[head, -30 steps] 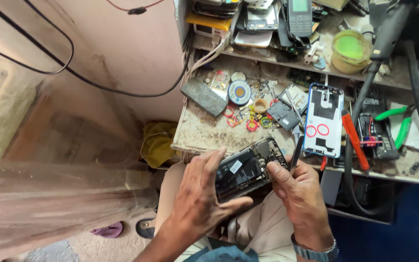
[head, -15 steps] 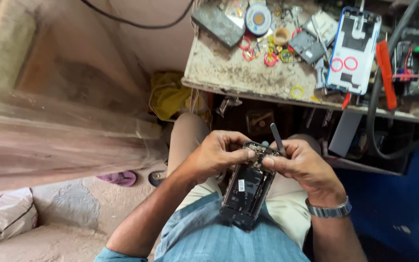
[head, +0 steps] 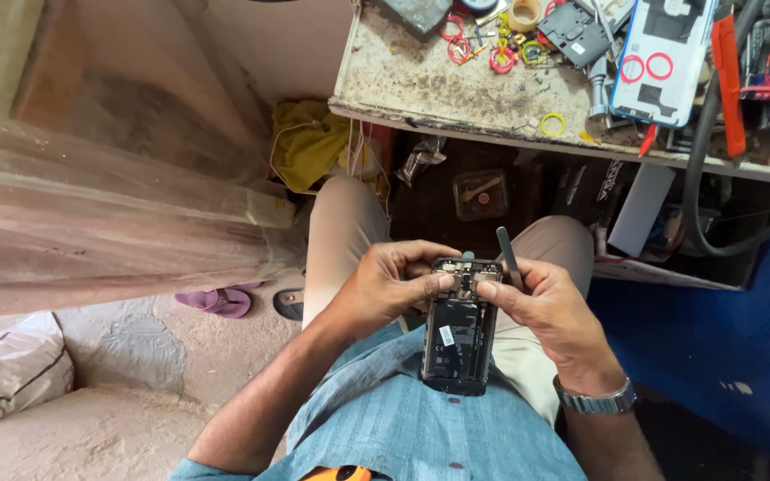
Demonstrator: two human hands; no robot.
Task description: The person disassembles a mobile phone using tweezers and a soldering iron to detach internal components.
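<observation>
I hold an opened black phone [head: 458,337] over my lap, its back cover off and its insides showing. My left hand [head: 394,281] grips the phone's upper left edge, thumb pressed on the top of the board. My right hand [head: 545,307] holds the phone's upper right corner with its fingertips, and a thin grey metal tool [head: 510,256] sticks up between its fingers. The phone's lower end rests against my blue shirt.
A worn workbench [head: 421,85] stands ahead, strewn with a white phone back [head: 661,58], coloured rings, small parts and a red-handled tool [head: 725,80]. A yellow cloth [head: 309,142] hangs below it. Plastic sheeting [head: 91,232] lies left, sandals [head: 220,301] on the floor.
The view has tilted down from the bench to my lap. The phone has come lower and closer to my body and now stands upright between both hands.
</observation>
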